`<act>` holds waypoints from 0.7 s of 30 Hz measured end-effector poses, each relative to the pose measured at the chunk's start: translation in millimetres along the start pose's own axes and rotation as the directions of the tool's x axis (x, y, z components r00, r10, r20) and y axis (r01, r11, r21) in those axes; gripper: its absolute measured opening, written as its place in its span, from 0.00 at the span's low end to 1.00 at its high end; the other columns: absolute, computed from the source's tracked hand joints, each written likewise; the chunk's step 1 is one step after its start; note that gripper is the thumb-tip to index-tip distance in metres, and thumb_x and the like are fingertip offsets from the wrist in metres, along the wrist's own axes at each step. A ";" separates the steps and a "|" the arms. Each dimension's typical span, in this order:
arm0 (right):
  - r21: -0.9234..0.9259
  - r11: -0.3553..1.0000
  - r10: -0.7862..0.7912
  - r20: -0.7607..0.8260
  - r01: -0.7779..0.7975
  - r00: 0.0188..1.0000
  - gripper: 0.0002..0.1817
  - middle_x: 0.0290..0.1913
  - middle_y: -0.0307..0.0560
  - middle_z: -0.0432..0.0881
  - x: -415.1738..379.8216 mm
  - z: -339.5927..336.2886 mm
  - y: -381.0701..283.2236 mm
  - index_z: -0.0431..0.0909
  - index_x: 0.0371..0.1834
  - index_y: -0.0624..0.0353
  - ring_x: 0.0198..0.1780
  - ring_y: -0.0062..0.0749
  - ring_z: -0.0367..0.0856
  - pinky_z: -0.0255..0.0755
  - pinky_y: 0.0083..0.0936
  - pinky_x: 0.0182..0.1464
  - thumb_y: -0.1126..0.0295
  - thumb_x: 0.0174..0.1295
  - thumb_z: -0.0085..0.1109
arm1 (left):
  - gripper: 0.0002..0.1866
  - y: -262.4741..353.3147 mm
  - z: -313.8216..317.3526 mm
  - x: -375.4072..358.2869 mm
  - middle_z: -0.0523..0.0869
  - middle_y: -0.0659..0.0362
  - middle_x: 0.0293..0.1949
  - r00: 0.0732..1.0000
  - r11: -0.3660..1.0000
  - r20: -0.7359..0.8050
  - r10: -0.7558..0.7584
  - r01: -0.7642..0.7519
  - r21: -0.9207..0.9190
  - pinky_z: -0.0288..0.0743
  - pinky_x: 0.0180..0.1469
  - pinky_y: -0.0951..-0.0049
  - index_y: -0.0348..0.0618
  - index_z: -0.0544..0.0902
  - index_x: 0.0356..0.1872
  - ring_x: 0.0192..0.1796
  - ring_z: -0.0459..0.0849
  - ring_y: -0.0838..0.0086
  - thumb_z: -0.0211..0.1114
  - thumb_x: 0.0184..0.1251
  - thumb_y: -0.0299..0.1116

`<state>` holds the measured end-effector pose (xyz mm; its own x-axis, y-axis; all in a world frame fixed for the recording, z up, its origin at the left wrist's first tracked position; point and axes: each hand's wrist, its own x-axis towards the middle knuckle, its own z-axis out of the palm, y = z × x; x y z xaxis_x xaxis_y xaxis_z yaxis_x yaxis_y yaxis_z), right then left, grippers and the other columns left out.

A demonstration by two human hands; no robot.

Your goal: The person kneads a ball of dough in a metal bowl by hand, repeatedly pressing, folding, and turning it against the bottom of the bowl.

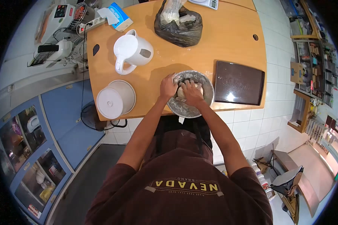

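A round metal bowl [184,110] with floury inner walls stands at the front edge of the wooden table. Inside it lies a pale lump of dough [181,93]. My right hand [192,92] rests on the dough from above, its fingers spread over the lump. My left hand [169,86] is at the bowl's left rim, with its fingers wrapped round the edge; its fingertips are partly hidden. A dark rectangular tray [239,83] lies flat just right of the bowl.
On the wooden table [165,56] are a white electric kettle [133,50], a white lidded container [116,99], a black plastic bag [180,33] with a clear bag in it, a tissue box [120,18] and a scale [206,3]. Blue cabinets [64,120] stand at the left.
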<state>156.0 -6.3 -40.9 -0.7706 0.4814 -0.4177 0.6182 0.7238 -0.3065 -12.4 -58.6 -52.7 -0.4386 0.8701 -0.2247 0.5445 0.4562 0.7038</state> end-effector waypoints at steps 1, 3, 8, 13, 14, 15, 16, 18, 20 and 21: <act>0.018 1.000 -0.007 0.015 0.007 1.000 0.49 0.75 0.59 0.64 -0.6 -2.8 1.5 0.64 0.74 0.54 0.75 0.56 0.62 0.55 0.74 0.68 0.35 0.56 0.65 | 0.26 0.0 -0.5 -1.1 0.84 0.42 0.57 1.000 1.000 -0.002 -0.001 0.001 0.007 0.76 0.63 0.53 0.39 0.82 0.60 0.59 0.82 0.46 0.65 0.57 0.26; -0.011 0.996 -0.086 0.072 0.087 0.994 0.50 0.73 0.60 0.65 1.2 -9.8 5.9 0.65 0.72 0.57 0.74 0.57 0.64 0.59 0.73 0.67 0.40 0.51 0.72 | 0.25 2.2 -3.4 -4.2 0.84 0.42 0.56 1.000 1.000 0.001 -0.016 0.016 0.005 0.75 0.63 0.53 0.38 0.82 0.60 0.59 0.82 0.46 0.65 0.57 0.25; -0.088 0.969 -0.223 0.084 0.230 0.971 0.44 0.63 0.59 0.75 -11.6 -19.6 8.9 0.69 0.61 0.60 0.63 0.58 0.78 0.72 0.63 0.59 0.53 0.42 0.81 | 0.25 1.0 4.0 -10.5 0.84 0.43 0.58 1.000 0.999 -0.010 -0.010 0.010 -0.049 0.76 0.63 0.53 0.40 0.81 0.60 0.60 0.82 0.46 0.66 0.58 0.26; 0.469 0.881 0.114 -0.084 -0.062 0.990 0.39 0.46 0.55 0.83 -11.7 -19.9 20.1 0.69 0.58 0.59 0.49 0.54 0.86 0.78 0.44 0.53 0.59 0.46 0.81 | 0.24 -11.3 4.0 -8.8 0.83 0.39 0.58 0.997 0.997 -0.024 0.070 -0.071 -0.022 0.74 0.65 0.53 0.39 0.80 0.61 0.60 0.81 0.44 0.66 0.61 0.26; 0.653 0.755 0.223 -0.160 -0.066 0.962 0.38 0.44 0.54 0.84 -11.1 -21.5 21.3 0.69 0.58 0.60 0.47 0.53 0.86 0.78 0.40 0.53 0.61 0.47 0.81 | 0.24 -20.2 9.1 -6.9 0.82 0.38 0.58 0.994 0.995 -0.048 0.094 -0.095 -0.024 0.74 0.65 0.53 0.40 0.80 0.62 0.61 0.80 0.44 0.66 0.61 0.26; 0.737 0.676 0.324 -0.300 0.002 0.897 0.30 0.46 0.54 0.83 -8.3 -17.9 17.6 0.72 0.57 0.59 0.48 0.47 0.85 0.77 0.35 0.52 0.64 0.54 0.78 | 0.24 -20.6 7.7 -5.8 0.82 0.38 0.58 0.996 0.996 -0.050 0.074 -0.077 -0.047 0.73 0.66 0.53 0.39 0.80 0.62 0.61 0.80 0.44 0.66 0.62 0.26; 0.778 0.628 0.344 -0.309 0.028 0.887 0.28 0.46 0.54 0.83 -3.3 -10.6 19.2 0.74 0.57 0.60 0.48 0.46 0.85 0.77 0.34 0.52 0.64 0.56 0.76 | 0.24 -20.8 5.0 -5.1 0.82 0.38 0.58 0.997 0.996 -0.050 0.054 -0.057 -0.068 0.72 0.67 0.53 0.39 0.80 0.62 0.62 0.80 0.44 0.66 0.62 0.26; 0.850 0.521 0.388 -0.320 0.081 0.864 0.23 0.47 0.55 0.84 8.4 -0.2 20.4 0.77 0.55 0.60 0.48 0.44 0.85 0.77 0.33 0.52 0.65 0.60 0.73 | 0.24 -21.9 0.7 -5.2 0.82 0.37 0.57 0.999 0.994 -0.043 0.027 -0.031 -0.101 0.71 0.68 0.52 0.38 0.80 0.62 0.62 0.79 0.45 0.66 0.62 0.26; 0.809 0.583 0.379 -0.198 -0.067 0.904 0.19 0.50 0.58 0.85 9.6 3.7 25.4 0.78 0.55 0.61 0.53 0.51 0.85 0.77 0.36 0.56 0.65 0.64 0.68 | 0.24 -23.1 -2.5 -3.5 0.82 0.38 0.57 0.999 0.992 -0.028 0.020 -0.023 -0.122 0.70 0.68 0.52 0.36 0.80 0.62 0.62 0.79 0.45 0.66 0.62 0.26; 0.778 0.615 0.394 -0.166 -0.125 0.904 0.19 0.50 0.59 0.86 11.5 4.4 25.6 0.78 0.55 0.62 0.53 0.54 0.85 0.77 0.39 0.56 0.64 0.65 0.66 | 0.24 -25.2 -1.6 -3.5 0.82 0.38 0.57 0.999 0.994 -0.042 0.027 -0.031 -0.108 0.71 0.67 0.52 0.36 0.79 0.61 0.62 0.79 0.44 0.66 0.61 0.25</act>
<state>163.7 15.5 -57.3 -0.4786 0.8026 -0.3561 0.5974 0.0004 -0.8020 -25.7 -73.4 -68.5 -0.4535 0.8735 -0.1770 0.4778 0.4059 0.7790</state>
